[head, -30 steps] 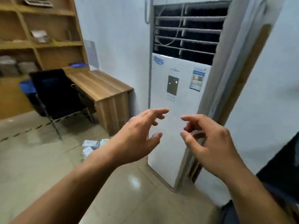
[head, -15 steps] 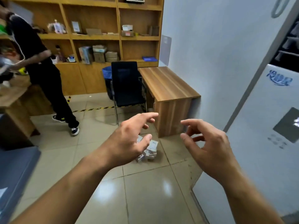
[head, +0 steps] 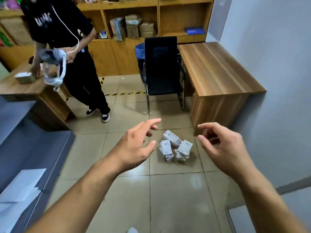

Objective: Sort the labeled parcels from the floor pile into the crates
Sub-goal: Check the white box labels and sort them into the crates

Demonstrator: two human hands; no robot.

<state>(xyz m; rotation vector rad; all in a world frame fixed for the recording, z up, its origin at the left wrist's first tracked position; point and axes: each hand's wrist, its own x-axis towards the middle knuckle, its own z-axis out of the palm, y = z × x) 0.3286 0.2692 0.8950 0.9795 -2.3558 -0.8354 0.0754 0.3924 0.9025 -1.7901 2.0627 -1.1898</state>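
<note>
The floor point(head: 127, 199) is made of big shiny tan tiles. At the far wall stand tall wooden shelves point(head: 183, 17) with brown boxes on them. A wooden desk point(head: 217, 68) sits on the right, against the pale wall. A person point(head: 79, 68) in black clothes stands on the left by another desk and holds a white and grey thing with straps. A black chair point(head: 161, 68) is pushed up beside the right desk.

The one who wears the camera has both arms out in front. The left hand point(head: 136, 147) is spread wide, with the fingers reaching forward, and holds nothing. The right hand point(head: 223, 148) has its fingers loosely bent, with the thumb apart from them, and it holds nothing too.

The parcels point(head: 175, 148) are small white boxes in a loose pile on the floor, near the front corner of the right desk and in front of the chair. In the picture they show between the two hands. They do not all point one way. The top one slants from the far left to the near right. The one on the left of the pile points mostly away from us. The labels are too small to read.
</note>
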